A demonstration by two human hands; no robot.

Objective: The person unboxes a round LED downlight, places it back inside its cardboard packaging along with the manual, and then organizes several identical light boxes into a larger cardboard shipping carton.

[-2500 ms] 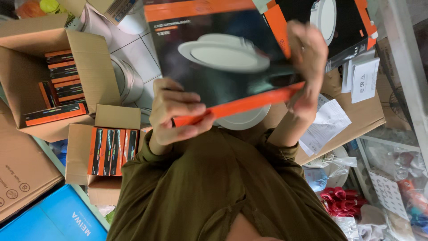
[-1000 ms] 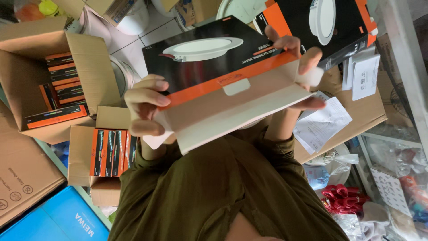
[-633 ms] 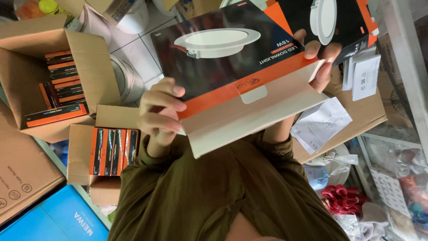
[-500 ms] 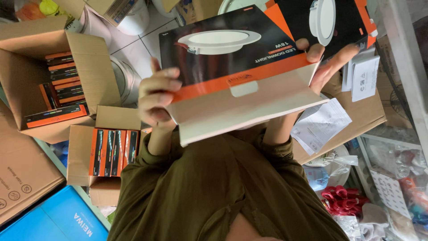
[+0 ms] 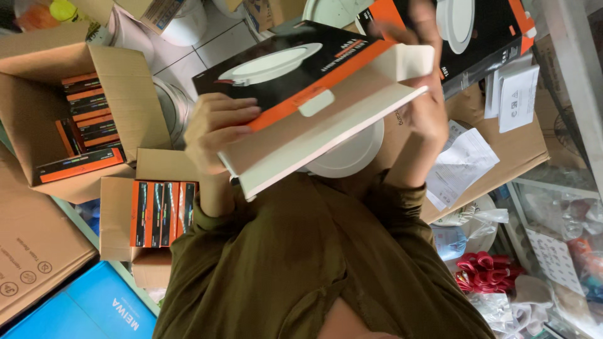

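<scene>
I hold a flat black and orange box with a picture of a round white lamp on it, tilted in front of my chest. Its white end flap hangs open toward me. My left hand grips the box's left edge, fingers over the orange band. At the box's right end, my right hand is blurred, with fingers at the small white side flap. A round white lamp shows just beneath the box, on a cardboard sheet.
An open carton at the left holds several more black and orange boxes, and a smaller carton below it holds others standing on edge. A second lamp box, paper leaflets, a blue box and red items lie around.
The box has gone from flat, face toward me, to tilted with its end flap open. My right hand has moved up the right end to the side flap.
</scene>
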